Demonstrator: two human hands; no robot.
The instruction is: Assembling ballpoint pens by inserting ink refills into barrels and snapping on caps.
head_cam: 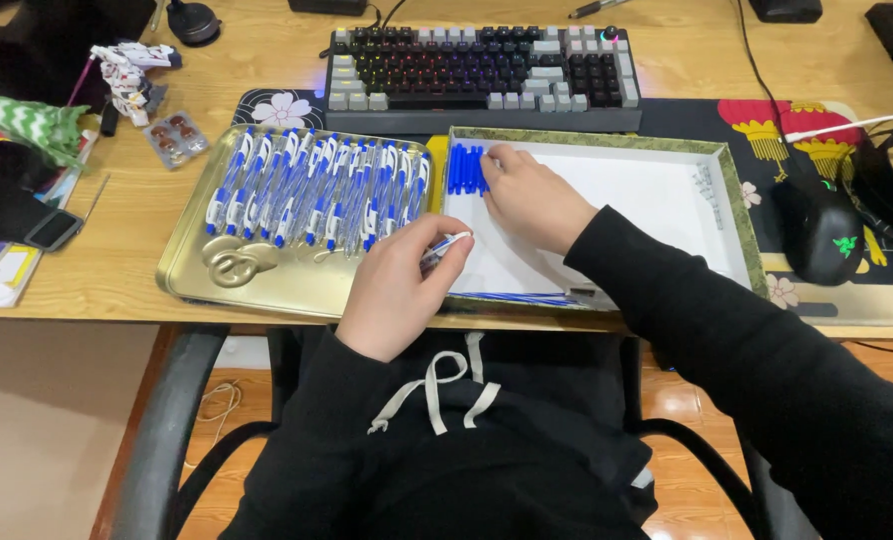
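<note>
1. Centrally, a gold metal tray [192, 262] holds rows of blue-and-white pens [317, 190].
2. Left hand [397, 290] pinches one pen [445, 246] between the containers.
3. Right hand [532, 200], fingers curled, touches blue pen caps [464, 168] inside a white box [657, 190].

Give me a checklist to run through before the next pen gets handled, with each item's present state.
1. Left hand grips one pen: ok.
2. Right hand touches the blue caps in the white box: ok.
3. Pens in the gold tray lie in rows: ok.
4. Held pen has its cap on: cannot tell.
5. Box has bare room: ok.
</note>
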